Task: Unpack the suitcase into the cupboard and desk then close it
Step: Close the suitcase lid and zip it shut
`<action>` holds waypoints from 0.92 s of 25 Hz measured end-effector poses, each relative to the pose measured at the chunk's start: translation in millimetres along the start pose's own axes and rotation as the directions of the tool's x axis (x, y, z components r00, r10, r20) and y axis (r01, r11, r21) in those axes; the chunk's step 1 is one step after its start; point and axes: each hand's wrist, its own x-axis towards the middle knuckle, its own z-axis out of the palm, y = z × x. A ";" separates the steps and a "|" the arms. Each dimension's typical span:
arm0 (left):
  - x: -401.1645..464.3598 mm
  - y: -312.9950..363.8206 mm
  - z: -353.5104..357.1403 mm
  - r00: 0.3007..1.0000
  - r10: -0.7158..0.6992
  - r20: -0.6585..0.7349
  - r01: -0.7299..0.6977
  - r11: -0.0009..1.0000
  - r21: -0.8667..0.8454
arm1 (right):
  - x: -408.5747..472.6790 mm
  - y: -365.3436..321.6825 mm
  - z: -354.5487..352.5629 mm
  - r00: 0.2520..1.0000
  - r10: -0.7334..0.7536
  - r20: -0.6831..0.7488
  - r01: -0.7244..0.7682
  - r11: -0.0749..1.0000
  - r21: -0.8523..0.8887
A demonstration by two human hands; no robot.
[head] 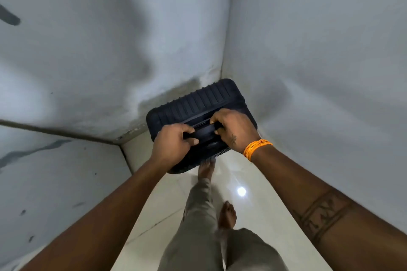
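Note:
A black ribbed hard-shell suitcase stands upright and shut in the corner of the room, seen from above. Both hands grip the dark handle bar on its top. My left hand is closed around the handle's left end. My right hand, with orange bangles at the wrist, is closed around its right end. The suitcase's lower body and wheels are hidden beneath its top. No cupboard or desk shows in this view.
Grey-white walls meet in a corner right behind the suitcase. A lower wall or ledge runs along the left. My bare feet and grey trousers stand on the glossy pale tile floor.

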 end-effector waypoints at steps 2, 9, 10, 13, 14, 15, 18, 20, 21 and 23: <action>56.7 -7.8 14.4 0.999 0.000 0.036 -0.001 0.999 0.041 | 50.6 31.4 13.1 1.000 0.007 -0.002 -0.007 1.000 0.003; 196.6 -41.2 61.5 0.998 -0.064 0.025 0.063 0.997 0.035 | 175.1 102.2 56.2 0.998 0.031 -0.053 -0.024 0.991 0.133; 211.4 -42.9 66.2 0.998 -0.062 0.014 0.062 0.998 0.029 | 188.9 110.1 58.9 0.997 0.032 -0.063 -0.023 0.991 0.135; 245.7 -46.3 73.6 0.997 -0.065 -0.036 0.065 0.998 0.017 | 224.2 124.4 63.6 0.993 0.025 -0.116 -0.008 0.989 0.149; 255.0 -47.8 75.1 0.996 -0.068 -0.062 0.068 0.998 0.009 | 235.5 126.9 63.9 0.990 0.024 -0.139 -0.003 0.989 0.146; 262.3 -49.5 77.1 0.994 -0.061 -0.092 0.061 0.998 -0.003 | 245.6 128.9 64.0 0.987 0.024 -0.159 -0.001 0.990 0.143; 278.8 -50.8 84.5 0.989 -0.023 -0.146 0.028 0.999 0.037 | 269.6 135.7 62.5 0.981 0.063 -0.186 -0.046 0.994 0.099; 287.8 -51.1 93.2 0.986 -0.012 -0.166 0.030 0.994 0.107 | 276.2 141.8 62.7 0.981 0.100 -0.168 -0.093 0.994 0.048; 290.9 -52.9 98.2 0.984 0.002 -0.181 0.023 0.990 0.140 | 276.9 145.2 64.2 0.980 0.101 -0.168 -0.099 0.995 0.025; 291.9 -55.1 104.8 0.980 0.013 -0.198 0.022 0.985 0.173 | 273.9 149.2 65.3 0.985 0.087 -0.147 -0.088 0.996 0.003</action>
